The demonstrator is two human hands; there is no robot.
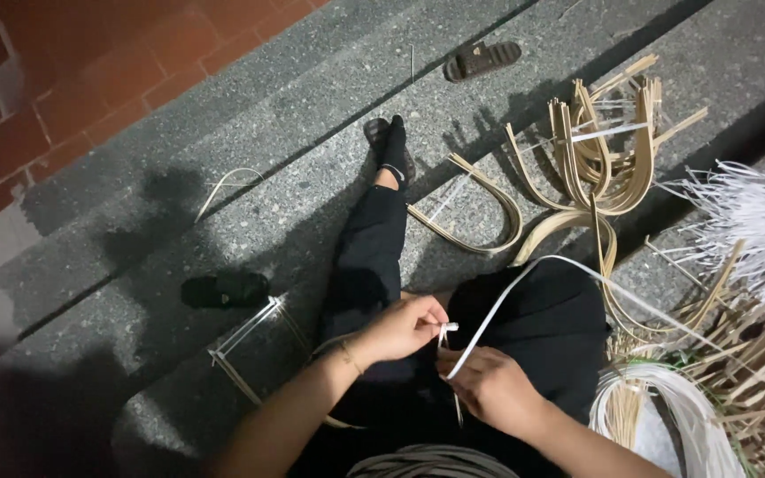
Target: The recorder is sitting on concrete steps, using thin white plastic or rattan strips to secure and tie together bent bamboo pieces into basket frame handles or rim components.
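A thin white strip (524,276) is held low in the middle of the view, above the lap. Its near end is pinched between the fingertips of the left hand (405,327), which is closed narrowly around it; a small knot or fold of the strip is seen right at those fingertips. The right hand (489,385), at about 4 o'clock from the left and almost touching it, is curled shut around the same strip lower down. From the hands the strip is carried up in an arc toward 2 o'clock and then run down toward 4 o'clock, over the black trousers (542,327).

One leg (369,252) is stretched out toward 12 o'clock, ended by a foot in a dark sandal (391,146). A second sandal (482,60) lies further off at 12 o'clock on the grey stone step (223,230).

At 1 o'clock a bundle of bent cane strips (599,150) is stacked, with one loose bent loop (475,212) beside it. At 3 o'clock a fan of white strips (754,212) is spread, and below it a heap of tan splints (745,372) is piled. A coil of white strips (675,412) is set at 4 o'clock. At 9 o'clock a dark object (223,288) and a small bent frame (245,341) are laid on the step.
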